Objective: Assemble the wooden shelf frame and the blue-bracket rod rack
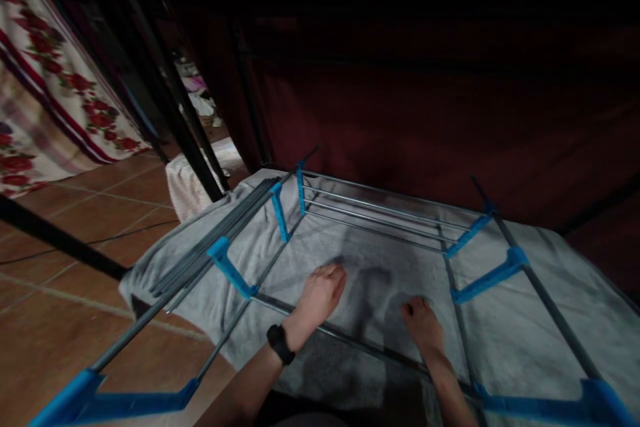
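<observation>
My left hand (323,290), with a black watch (281,345) on its wrist, is closed with the fingers curled over the grey blanket (370,320). My right hand (424,325) is also closed, a short way to the right, thumb against the curled fingers. What either hand holds, if anything, is hidden. Both hands are inside a rack frame of grey metal tubes with blue plastic joints (493,275). A long front tube (350,339) runs close by both wrists. Several parallel thin rods (380,205) span the frame's far end.
A bundle of loose grey tubes (215,237) lies along the blanket's left side. Dark metal posts (187,107) stand at the left, before a flowered cloth (65,73) and a tiled floor (120,193). A dark red curtain (400,127) hangs behind the blanketed surface.
</observation>
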`<act>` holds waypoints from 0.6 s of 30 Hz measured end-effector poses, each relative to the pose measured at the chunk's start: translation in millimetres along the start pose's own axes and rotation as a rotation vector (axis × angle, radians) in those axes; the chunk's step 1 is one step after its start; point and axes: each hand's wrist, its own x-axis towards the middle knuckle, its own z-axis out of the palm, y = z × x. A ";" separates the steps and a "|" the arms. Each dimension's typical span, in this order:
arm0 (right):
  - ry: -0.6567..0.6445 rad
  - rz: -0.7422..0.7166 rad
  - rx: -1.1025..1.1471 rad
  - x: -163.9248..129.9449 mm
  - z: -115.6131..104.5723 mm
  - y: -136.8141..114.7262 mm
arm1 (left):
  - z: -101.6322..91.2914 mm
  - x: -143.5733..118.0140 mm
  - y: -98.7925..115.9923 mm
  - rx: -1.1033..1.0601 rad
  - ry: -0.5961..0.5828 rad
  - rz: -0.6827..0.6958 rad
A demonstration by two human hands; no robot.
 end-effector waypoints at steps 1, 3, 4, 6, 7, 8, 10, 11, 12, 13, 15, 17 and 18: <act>-0.002 -0.001 -0.007 -0.1 1.2 0.3 | -2.3 5.9 3.2 0.008 0.013 -0.010; -0.004 0.005 -0.022 -0.8 3.1 0.4 | -8.5 18.6 9.3 0.021 0.053 -0.019; -0.004 0.009 -0.030 -1.4 3.9 0.3 | -12.6 25.5 11.9 0.015 0.078 -0.017; -0.003 0.007 -0.039 -2.3 4.9 0.2 | -23.4 41.2 16.5 -0.030 0.139 0.000; -0.007 0.004 -0.040 -2.4 5.1 0.1 | -30.0 50.4 18.6 -0.066 0.173 0.011; -0.016 0.004 -0.041 -2.2 5.0 0.0 | -37.3 60.8 20.7 -0.106 0.207 0.021; -0.047 0.009 -0.039 -1.4 4.0 -0.6 | -52.9 85.7 25.2 -0.177 0.268 0.034; -0.065 0.013 -0.039 -1.0 3.1 -1.2 | -60.9 100.0 27.5 -0.197 0.297 0.029; -0.080 0.017 -0.040 -0.6 2.1 -1.9 | -68.8 115.2 29.7 -0.202 0.312 0.030; -0.090 0.021 -0.040 -0.5 1.0 -2.6 | -76.6 130.8 31.6 -0.190 0.323 0.029; -0.099 0.026 -0.031 -0.8 -1.0 -3.6 | -93.1 161.5 34.0 -0.126 0.319 0.032; -0.102 0.024 -0.016 -1.8 -2.5 -3.6 | -112.4 188.6 33.4 -0.026 0.275 0.049; -0.105 0.023 -0.011 -2.4 -3.0 -3.0 | -123.5 200.1 31.5 0.035 0.246 0.057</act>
